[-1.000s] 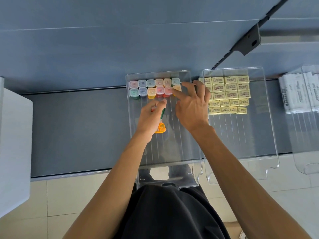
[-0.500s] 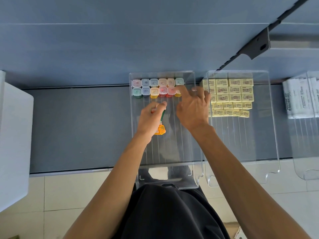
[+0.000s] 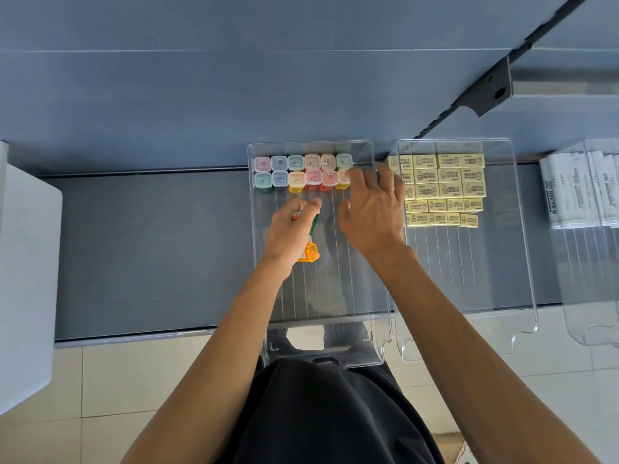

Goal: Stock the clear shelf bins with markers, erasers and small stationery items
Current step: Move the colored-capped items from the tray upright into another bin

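Note:
A clear bin point(image 3: 375, 289) sits pulled forward on the grey shelf. At its back stand two rows of markers point(image 3: 294, 170) with pastel square caps. My left hand point(image 3: 289, 231) grips a small bunch of markers inside the bin; a green barrel and an orange cap point(image 3: 310, 253) stick out below the palm. My right hand point(image 3: 371, 212) reaches to the right end of the front row, its fingertips on the yellow-capped marker point(image 3: 343, 180) there. Whether it pinches that cap I cannot tell.
A second clear bin point(image 3: 522, 262) to the right holds rows of yellow erasers point(image 3: 445, 189). A third bin at the far right holds white packets point(image 3: 579, 192). A white box point(image 3: 23, 272) stands at the left. A black bracket point(image 3: 495, 85) hangs above.
My right hand has stayed at the right end of the front marker row, its fingers shifting slightly. The left hand keeps its markers in the same place.

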